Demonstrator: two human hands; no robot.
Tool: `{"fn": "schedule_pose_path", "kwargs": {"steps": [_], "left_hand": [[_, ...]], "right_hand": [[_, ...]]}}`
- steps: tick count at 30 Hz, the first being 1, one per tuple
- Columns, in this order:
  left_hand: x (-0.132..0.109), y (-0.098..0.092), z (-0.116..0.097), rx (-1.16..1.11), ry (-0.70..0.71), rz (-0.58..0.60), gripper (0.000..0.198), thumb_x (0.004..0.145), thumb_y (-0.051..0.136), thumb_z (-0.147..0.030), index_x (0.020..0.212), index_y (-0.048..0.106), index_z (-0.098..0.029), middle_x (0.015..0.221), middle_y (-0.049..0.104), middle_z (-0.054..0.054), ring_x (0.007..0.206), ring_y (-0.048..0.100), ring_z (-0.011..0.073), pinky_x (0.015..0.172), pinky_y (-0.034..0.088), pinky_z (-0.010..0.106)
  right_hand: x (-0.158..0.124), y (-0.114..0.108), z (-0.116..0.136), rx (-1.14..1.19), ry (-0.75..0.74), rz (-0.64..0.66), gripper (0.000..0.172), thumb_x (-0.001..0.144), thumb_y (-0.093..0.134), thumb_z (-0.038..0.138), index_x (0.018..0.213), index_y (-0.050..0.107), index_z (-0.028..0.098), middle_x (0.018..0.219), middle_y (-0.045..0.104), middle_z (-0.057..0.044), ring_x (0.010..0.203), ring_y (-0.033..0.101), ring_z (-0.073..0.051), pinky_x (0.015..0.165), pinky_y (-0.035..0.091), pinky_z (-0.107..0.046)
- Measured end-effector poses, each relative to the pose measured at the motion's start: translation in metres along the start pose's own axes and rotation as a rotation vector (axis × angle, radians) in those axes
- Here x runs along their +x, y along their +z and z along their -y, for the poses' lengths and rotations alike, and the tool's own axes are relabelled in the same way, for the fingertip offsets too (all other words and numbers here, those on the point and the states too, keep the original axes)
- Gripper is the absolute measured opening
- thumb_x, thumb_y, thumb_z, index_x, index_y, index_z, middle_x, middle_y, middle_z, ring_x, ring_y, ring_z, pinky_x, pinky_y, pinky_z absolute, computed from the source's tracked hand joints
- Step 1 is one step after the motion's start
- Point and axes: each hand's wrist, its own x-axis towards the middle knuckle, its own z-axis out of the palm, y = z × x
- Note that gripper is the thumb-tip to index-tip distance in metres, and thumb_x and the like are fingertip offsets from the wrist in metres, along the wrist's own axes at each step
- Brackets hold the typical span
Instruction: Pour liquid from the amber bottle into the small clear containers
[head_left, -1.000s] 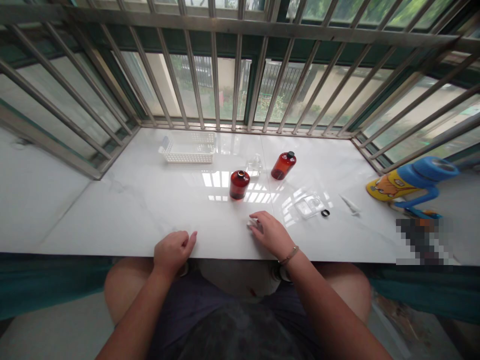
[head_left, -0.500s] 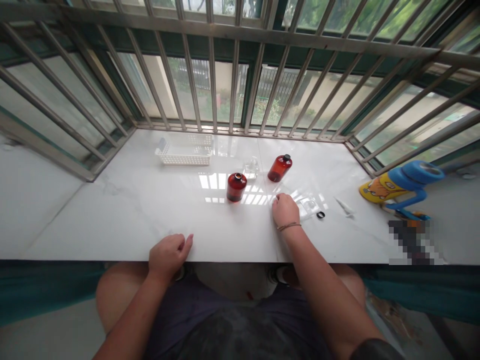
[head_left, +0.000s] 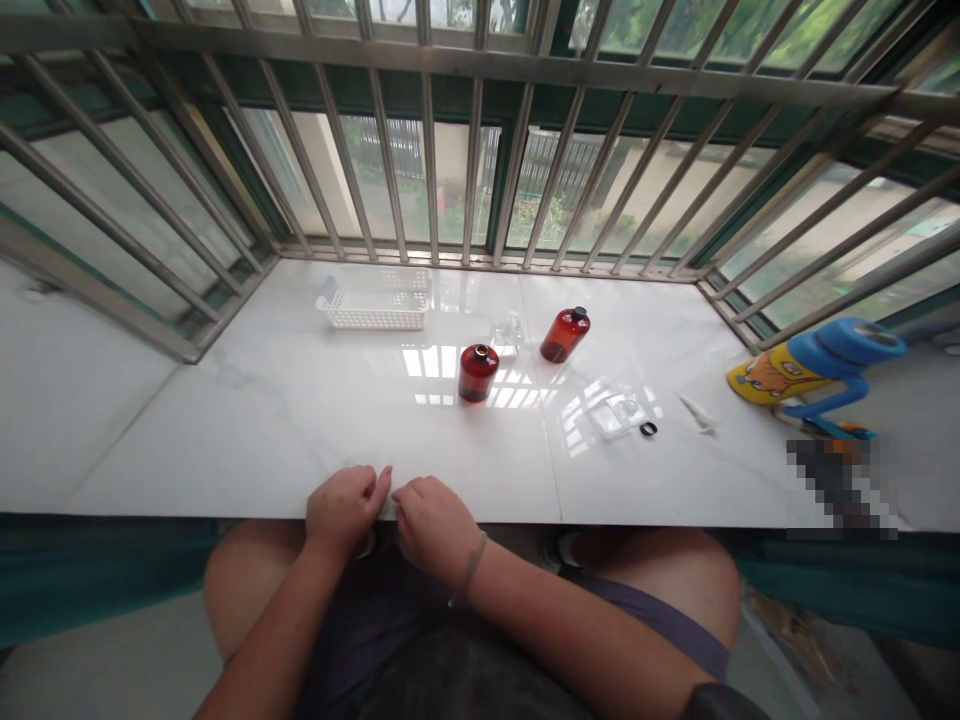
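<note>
My left hand (head_left: pixel 343 508) rests curled on the front edge of the white marble counter (head_left: pixel 285 420). My right hand (head_left: pixel 431 522) is curled right beside it, and the fingertips of both meet at the edge; what they pinch is hidden. Farther back stand an open amber bottle (head_left: pixel 478 372), a tilted amber bottle with a black cap (head_left: pixel 565 334) and a small clear glass bottle (head_left: pixel 508 330). All three are well out of reach of both hands.
A white slotted basket (head_left: pixel 375 302) sits at the back left. A clear plastic packet (head_left: pixel 619 412), a black ring (head_left: pixel 649 429) and a small white piece (head_left: pixel 699 412) lie to the right. A blue and yellow bottle (head_left: pixel 817 365) lies at the far right. Metal bars enclose the counter.
My right hand reached out toward the clear packet, then pulled back to the front edge beside my left hand. My left hand stayed in place.
</note>
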Motion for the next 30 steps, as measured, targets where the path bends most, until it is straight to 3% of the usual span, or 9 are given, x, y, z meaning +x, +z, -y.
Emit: {"fn": "schedule_pose_path", "kwargs": {"steps": [4, 7, 10, 14, 18, 21, 23, 27, 30], "left_hand": [[-0.001, 0.001, 0.0, 0.005, -0.01, -0.002, 0.051, 0.106, 0.051, -0.047, 0.062, 0.05, -0.023, 0.061, 0.058, 0.003, 0.063, 0.054, 0.0198, 0.059, 0.026, 0.035], [-0.002, 0.001, 0.0, -0.006, -0.025, -0.004, 0.051, 0.106, 0.051, -0.047, 0.061, 0.05, -0.023, 0.061, 0.058, 0.004, 0.063, 0.054, 0.0199, 0.059, 0.025, 0.034], [-0.002, 0.001, 0.0, -0.012, -0.022, -0.012, 0.05, 0.105, 0.052, -0.046, 0.061, 0.05, -0.023, 0.061, 0.058, 0.004, 0.063, 0.053, 0.0198, 0.059, 0.024, 0.034], [-0.001, 0.002, 0.001, 0.013, -0.01, -0.007, 0.05, 0.105, 0.053, -0.046, 0.061, 0.05, -0.023, 0.061, 0.058, 0.003, 0.063, 0.053, 0.0197, 0.059, 0.024, 0.035], [-0.001, 0.003, 0.001, 0.036, 0.005, -0.019, 0.05, 0.105, 0.053, -0.045, 0.061, 0.048, -0.023, 0.061, 0.057, 0.003, 0.063, 0.053, 0.0197, 0.059, 0.024, 0.035], [0.0, 0.003, 0.0, 0.049, 0.012, -0.03, 0.05, 0.105, 0.052, -0.045, 0.061, 0.047, -0.023, 0.061, 0.056, 0.003, 0.063, 0.052, 0.0199, 0.059, 0.024, 0.034], [0.001, 0.003, -0.001, 0.054, 0.01, -0.025, 0.05, 0.105, 0.052, -0.045, 0.061, 0.047, -0.023, 0.061, 0.056, 0.003, 0.062, 0.052, 0.02, 0.059, 0.023, 0.034], [0.001, 0.003, -0.001, 0.07, -0.001, -0.022, 0.05, 0.105, 0.051, -0.046, 0.061, 0.047, -0.023, 0.062, 0.056, 0.004, 0.063, 0.051, 0.0208, 0.059, 0.022, 0.034], [0.001, 0.002, -0.002, 0.08, -0.013, -0.02, 0.049, 0.105, 0.05, -0.047, 0.062, 0.047, -0.023, 0.062, 0.057, 0.004, 0.063, 0.051, 0.0212, 0.058, 0.021, 0.034]], "right_hand": [[-0.007, -0.047, -0.043, 0.144, 0.22, -0.174, 0.019, 0.103, 0.058, 0.023, 0.117, 0.071, 0.02, 0.112, 0.075, -0.01, 0.101, 0.069, -0.023, 0.099, 0.055, -0.04], [-0.023, -0.086, -0.093, 0.26, 0.436, -0.29, 0.027, 0.102, 0.059, 0.038, 0.119, 0.072, 0.021, 0.103, 0.078, -0.009, 0.082, 0.071, -0.02, 0.081, 0.059, -0.038], [-0.055, -0.115, -0.132, 0.356, 0.578, -0.367, 0.041, 0.099, 0.061, 0.052, 0.119, 0.074, 0.018, 0.098, 0.08, -0.009, 0.08, 0.073, -0.021, 0.075, 0.061, -0.037], [-0.112, -0.145, -0.158, 0.342, 0.741, -0.505, 0.054, 0.093, 0.065, 0.062, 0.122, 0.073, 0.016, 0.103, 0.079, -0.011, 0.084, 0.072, -0.023, 0.079, 0.059, -0.039], [-0.164, -0.161, -0.165, 0.11, 0.864, -0.541, 0.048, 0.091, 0.067, 0.059, 0.117, 0.074, 0.02, 0.1, 0.079, -0.01, 0.085, 0.072, -0.025, 0.081, 0.055, -0.04], [-0.187, -0.154, -0.161, -0.096, 0.854, -0.497, 0.041, 0.096, 0.06, 0.053, 0.114, 0.074, 0.02, 0.1, 0.077, -0.011, 0.081, 0.071, -0.026, 0.082, 0.056, -0.042], [-0.19, -0.138, -0.151, -0.17, 0.765, -0.499, 0.035, 0.1, 0.057, 0.048, 0.113, 0.072, 0.02, 0.102, 0.076, -0.013, 0.086, 0.07, -0.027, 0.086, 0.057, -0.044], [-0.16, -0.089, -0.108, -0.147, 0.463, -0.406, 0.026, 0.108, 0.048, 0.032, 0.119, 0.07, 0.022, 0.107, 0.073, -0.015, 0.101, 0.068, -0.03, 0.096, 0.056, -0.048], [-0.124, -0.052, -0.064, -0.055, 0.26, -0.26, 0.022, 0.104, 0.056, 0.019, 0.119, 0.071, 0.025, 0.111, 0.076, -0.01, 0.105, 0.069, -0.026, 0.099, 0.057, -0.042]]}}
